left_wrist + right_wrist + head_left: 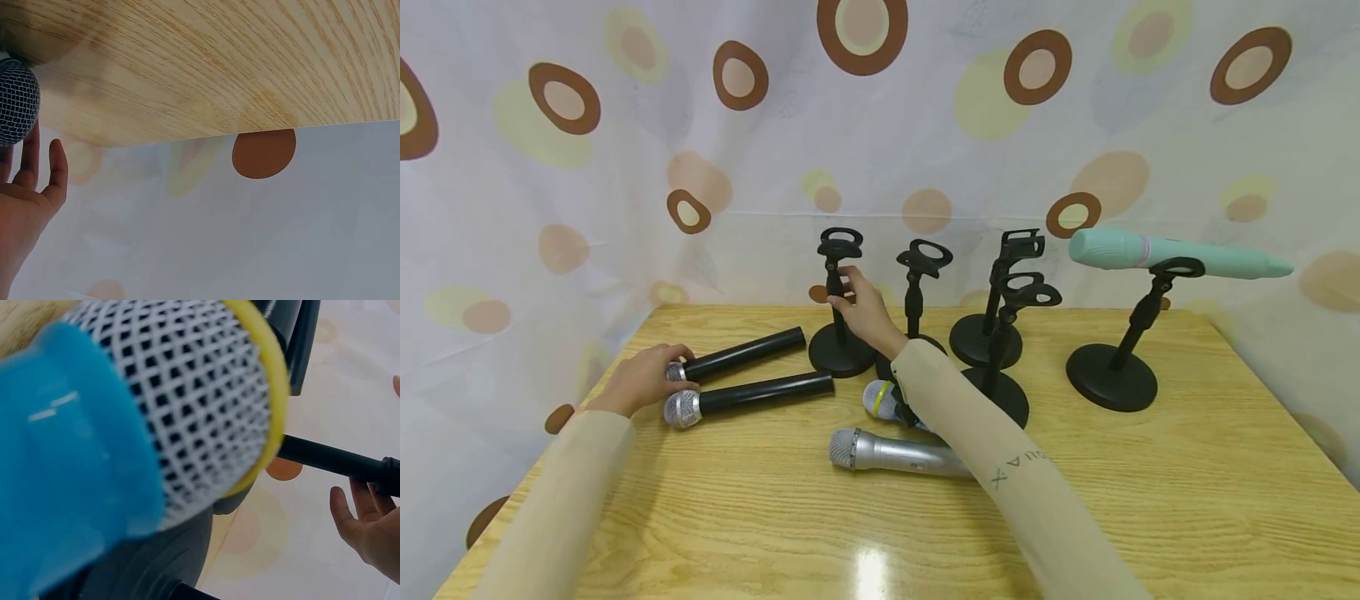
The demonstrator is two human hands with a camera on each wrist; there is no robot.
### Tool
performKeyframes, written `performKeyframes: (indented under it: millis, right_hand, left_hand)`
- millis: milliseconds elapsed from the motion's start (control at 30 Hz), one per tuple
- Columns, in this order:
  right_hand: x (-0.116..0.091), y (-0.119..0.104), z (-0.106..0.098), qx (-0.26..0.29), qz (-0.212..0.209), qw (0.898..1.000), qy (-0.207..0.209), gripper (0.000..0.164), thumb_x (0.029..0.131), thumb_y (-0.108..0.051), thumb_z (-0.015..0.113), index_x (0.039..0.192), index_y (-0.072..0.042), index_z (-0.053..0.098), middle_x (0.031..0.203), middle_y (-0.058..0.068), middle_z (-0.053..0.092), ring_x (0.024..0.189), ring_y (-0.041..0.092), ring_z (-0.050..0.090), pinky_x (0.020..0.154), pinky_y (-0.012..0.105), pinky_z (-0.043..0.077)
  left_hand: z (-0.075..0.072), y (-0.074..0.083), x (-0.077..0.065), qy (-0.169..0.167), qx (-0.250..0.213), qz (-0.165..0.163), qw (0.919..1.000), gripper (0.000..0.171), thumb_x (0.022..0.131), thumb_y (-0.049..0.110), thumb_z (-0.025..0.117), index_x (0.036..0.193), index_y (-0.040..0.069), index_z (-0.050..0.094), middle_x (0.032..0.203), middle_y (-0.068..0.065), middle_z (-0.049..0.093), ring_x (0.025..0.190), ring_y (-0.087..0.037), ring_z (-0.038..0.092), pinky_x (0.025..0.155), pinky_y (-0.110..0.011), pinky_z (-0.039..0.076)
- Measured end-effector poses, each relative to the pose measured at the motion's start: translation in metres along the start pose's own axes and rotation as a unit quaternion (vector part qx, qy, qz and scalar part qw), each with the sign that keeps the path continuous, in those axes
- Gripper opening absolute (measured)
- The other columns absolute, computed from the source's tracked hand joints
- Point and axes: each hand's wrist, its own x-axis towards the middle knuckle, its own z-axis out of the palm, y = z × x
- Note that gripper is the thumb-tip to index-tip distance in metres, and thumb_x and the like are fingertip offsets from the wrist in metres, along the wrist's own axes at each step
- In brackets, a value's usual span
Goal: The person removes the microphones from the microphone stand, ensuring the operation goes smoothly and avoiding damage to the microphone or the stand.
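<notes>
At the left of the table, two black microphones with silver mesh heads lie side by side. My left hand [643, 375] holds the far black microphone [745, 353] by its head, thumb and fingers to either side. The near black microphone [767, 395] lies just beside the thumb. In the left wrist view a mesh head [17, 103] shows above the fingers. My right hand [867, 312] grips the pole of the leftmost black microphone stand [841, 350], just below its collar. The right wrist view shows those fingers [364, 503] at the pole. This stand's clip is bare.
A silver microphone [902, 455] and a blue one with a yellow ring [880, 400] lie under my right forearm, partly hidden. Several more black stands [985, 337] stand behind it. At the right, a stand [1112, 377] carries a mint-green microphone [1202, 257]. A patterned curtain [880, 125] hangs behind.
</notes>
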Motion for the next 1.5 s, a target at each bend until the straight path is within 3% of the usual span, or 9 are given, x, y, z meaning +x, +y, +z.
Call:
performKeyframes:
  millis: [400,700,967,1167,1500]
  right_hand:
    - [-0.006,-0.011,-0.004,-0.019,0.013,1.000,-0.007,0.042,0.092,-0.015,0.054,0.130,-0.009,0.037,0.121,0.017,0.054,0.110,0.030,0.056,0.090,0.039,0.047]
    - [-0.014,-0.019,-0.012,-0.037,0.005,0.999,-0.002,0.044,0.092,-0.016,0.054,0.132,-0.005,0.038,0.124,0.017,0.052,0.113,0.031,0.054,0.090,0.040,0.047]
    - [-0.028,-0.027,-0.025,-0.036,-0.013,0.999,-0.023,0.044,0.092,-0.018,0.054,0.131,-0.006,0.038,0.127,0.017,0.048,0.115,0.031,0.052,0.091,0.040,0.046]
    - [-0.040,-0.030,-0.038,-0.032,-0.028,0.999,-0.033,0.041,0.093,-0.018,0.053,0.130,-0.008,0.040,0.127,0.016,0.049,0.114,0.029,0.052,0.091,0.039,0.046]
    - [-0.063,-0.026,-0.054,-0.032,-0.079,0.996,-0.037,0.036,0.092,-0.015,0.054,0.125,-0.005,0.044,0.120,0.016,0.053,0.106,0.031,0.056,0.089,0.040,0.047]
  left_hand:
    - [-0.002,0.000,0.000,-0.001,-0.013,0.004,0.9999,0.052,0.075,0.039,0.072,0.113,0.007,0.056,0.103,-0.020,0.059,0.092,-0.036,0.057,0.070,-0.052,0.045]
    - [-0.005,0.002,0.001,0.000,-0.014,0.019,0.9997,0.054,0.076,0.037,0.072,0.116,0.006,0.055,0.102,-0.019,0.058,0.088,-0.036,0.057,0.069,-0.051,0.045]
    - [-0.011,0.008,0.001,-0.008,-0.012,0.022,0.9997,0.053,0.078,0.037,0.070,0.118,0.006,0.054,0.108,-0.021,0.057,0.093,-0.038,0.056,0.070,-0.051,0.045]
    - [-0.016,0.012,0.003,0.004,0.002,0.028,0.9996,0.052,0.080,0.038,0.068,0.120,0.007,0.053,0.109,-0.019,0.057,0.092,-0.036,0.057,0.068,-0.049,0.045]
    - [-0.021,0.030,0.005,0.044,0.021,0.062,0.9969,0.048,0.081,0.037,0.067,0.120,0.010,0.054,0.108,-0.016,0.059,0.091,-0.034,0.057,0.068,-0.048,0.046]
